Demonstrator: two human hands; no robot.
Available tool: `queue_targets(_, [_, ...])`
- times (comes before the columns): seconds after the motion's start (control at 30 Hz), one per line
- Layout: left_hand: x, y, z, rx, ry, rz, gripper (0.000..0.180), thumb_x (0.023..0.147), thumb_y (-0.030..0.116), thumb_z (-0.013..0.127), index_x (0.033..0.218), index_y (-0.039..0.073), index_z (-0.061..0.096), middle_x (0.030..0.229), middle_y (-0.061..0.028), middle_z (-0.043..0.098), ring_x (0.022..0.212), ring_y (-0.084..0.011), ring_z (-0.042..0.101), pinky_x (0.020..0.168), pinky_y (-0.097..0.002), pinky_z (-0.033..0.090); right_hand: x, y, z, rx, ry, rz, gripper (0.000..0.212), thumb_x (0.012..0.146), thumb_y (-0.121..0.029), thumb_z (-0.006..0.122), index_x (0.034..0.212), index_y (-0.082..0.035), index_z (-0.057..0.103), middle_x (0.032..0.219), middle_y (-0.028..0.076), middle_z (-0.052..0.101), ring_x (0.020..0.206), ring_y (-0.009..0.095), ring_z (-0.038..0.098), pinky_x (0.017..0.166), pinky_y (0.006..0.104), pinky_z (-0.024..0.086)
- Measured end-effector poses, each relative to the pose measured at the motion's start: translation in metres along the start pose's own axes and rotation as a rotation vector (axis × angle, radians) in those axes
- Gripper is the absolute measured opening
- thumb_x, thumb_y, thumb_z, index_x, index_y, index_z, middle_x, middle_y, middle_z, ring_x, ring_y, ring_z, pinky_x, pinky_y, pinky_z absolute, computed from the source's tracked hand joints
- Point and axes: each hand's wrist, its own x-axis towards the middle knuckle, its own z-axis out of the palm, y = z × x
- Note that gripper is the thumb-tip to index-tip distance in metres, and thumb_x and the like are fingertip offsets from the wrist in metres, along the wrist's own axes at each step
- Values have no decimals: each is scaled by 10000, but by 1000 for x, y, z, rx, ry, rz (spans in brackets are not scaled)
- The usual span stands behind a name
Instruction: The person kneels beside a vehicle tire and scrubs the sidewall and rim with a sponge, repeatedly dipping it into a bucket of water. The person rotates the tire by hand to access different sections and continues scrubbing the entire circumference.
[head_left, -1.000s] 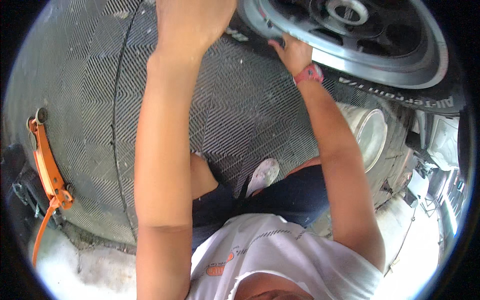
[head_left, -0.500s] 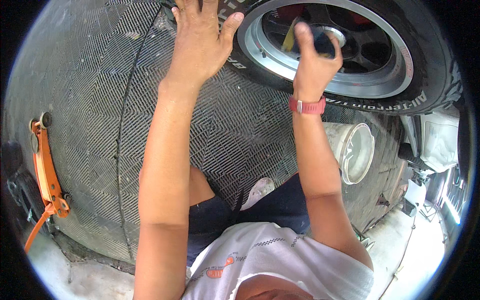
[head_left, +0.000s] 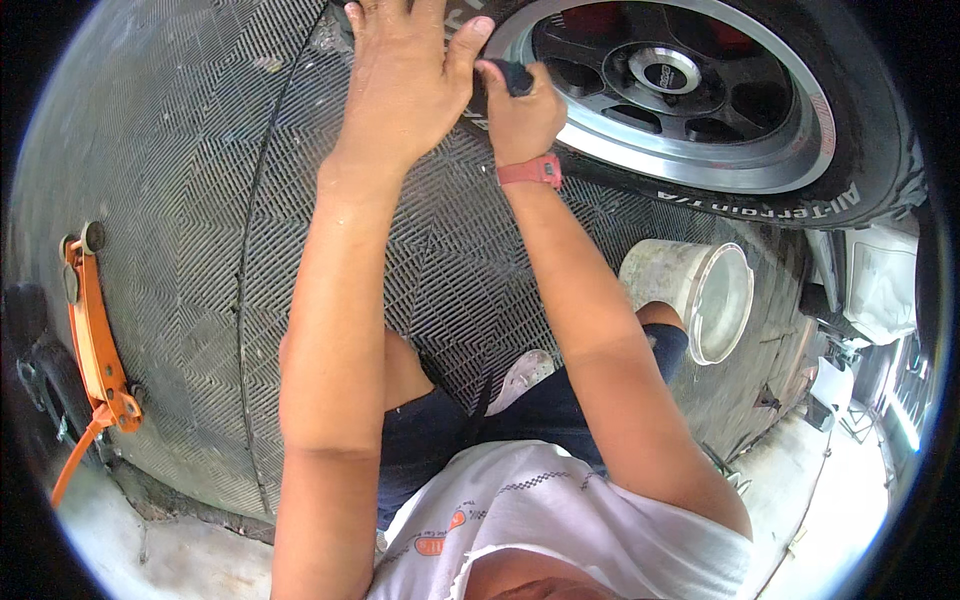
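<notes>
Ribbed gray floor mat; at upper right, a black tire encircles a silver-lipped wheel. A whitish bucket is near the tire. Of the 2 hands, the left hand is spread wide by the tire, contact indeterminable; the right hand curls around a dark pad at the tire's left sidewall.

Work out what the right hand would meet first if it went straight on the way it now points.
The right hand, holding a dark pad, would probably meet the tyre first, though the left hand lies close to that line and depth is unclear.
</notes>
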Motion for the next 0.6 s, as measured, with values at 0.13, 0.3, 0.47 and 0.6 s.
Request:
queue_targets(0.13, [-2, 7, 1, 6, 40, 15, 954, 1074, 242, 619, 1745, 25, -23, 1770, -374, -115, 1627, -615, -31, 1321, -648, 132, -28, 35, 0, -305, -55, 96, 697, 793, -712, 842, 959, -36, 797, 680, 184, 725, 654, 423, 733, 619, 508, 566])
queue_targets(0.3, [0, 3, 4, 44, 79, 55, 945, 1078, 231, 615, 1742, 17, -24, 1771, -374, -115, 1629, -610, -10, 1335, -603, 143, -45, 61, -1, -367, -94, 156, 737, 802, -762, 797, 972, -45, 807, 642, 163, 710, 633, 417, 729, 627, 511, 570])
queue_targets(0.47, [-1, 7, -5, 48, -9, 9, 942, 1085, 254, 614, 1749, 39, -19, 1781, -359, -95, 1628, -610, 13, 1321, -641, 160, -43, 104, -22, -562, -264, 68, 799, 830, -833, 702, 982, -55, 797, 708, 181, 743, 686, 419, 756, 638, 530, 582])
queue_targets(0.6, [-2, -4, -3, 96, 25, 40, 946, 1083, 252, 622, 1755, 65, -17, 1786, -349, -84, 1628, -610, 27, 1312, -665, 168, -28, 144, -61, -800, -512, 80, 742, 831, -808, 722, 957, -80, 789, 748, 182, 766, 732, 404, 781, 660, 523, 606])
